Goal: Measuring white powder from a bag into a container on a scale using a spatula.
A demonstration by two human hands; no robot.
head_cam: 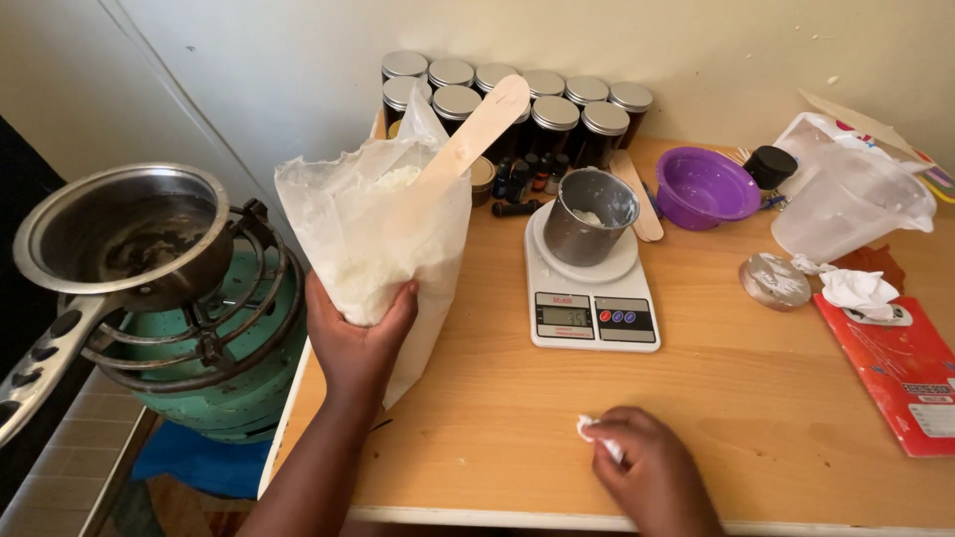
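Note:
My left hand point(356, 333) grips the lower part of a clear plastic bag point(373, 224) full of white flakes, held upright over the table's left edge. A flat wooden stick point(476, 134) stands in the bag and leans to the upper right. My right hand point(647, 465) rests near the front edge of the wooden table point(756, 398), fingers closed on a small wad of white tissue point(589, 430). Behind it, a metal cup point(589, 216) with a little white material sits on a white kitchen scale point(592, 293).
A steel pan point(124, 234) sits on a green gas burner point(214, 338) at the left. Dark jars with silver lids point(537, 99) line the wall. A purple bowl point(704, 186), clear plastic jug point(851, 204), crumpled tissue point(858, 288) and red booklet point(905, 368) lie at the right.

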